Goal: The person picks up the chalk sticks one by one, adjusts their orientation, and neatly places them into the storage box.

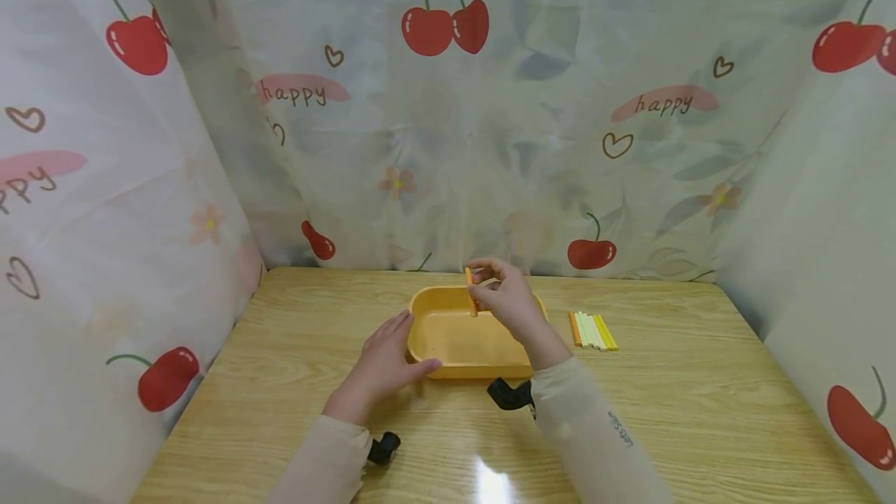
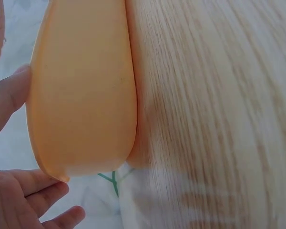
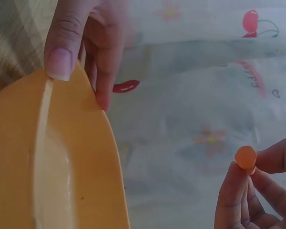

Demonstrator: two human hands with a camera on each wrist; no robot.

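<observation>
An orange tray (image 1: 483,371) with rounded corners sits on the table. My left hand (image 1: 383,360) rests at its near left corner, thumb on the front rim and fingers spread along the left rim. In the left wrist view, the thumb and fingertips touch the edge of the tray (image 2: 81,95) with a wide gap between them. Above the tray's far right part, my right hand (image 1: 507,298) pinches a slim orange stick (image 1: 470,292), held nearly upright. Its hexagonal, crayon-like end (image 3: 246,156) faces the right wrist camera, between thumb and fingertips.
Right of the tray, several similar sticks (image 1: 593,331) lie side by side in orange, pale and yellow. The wooden table (image 1: 700,395) is bordered by printed curtains (image 1: 476,138) at the back and both sides. Black wrist mounts (image 1: 509,394) stick out near the sleeves.
</observation>
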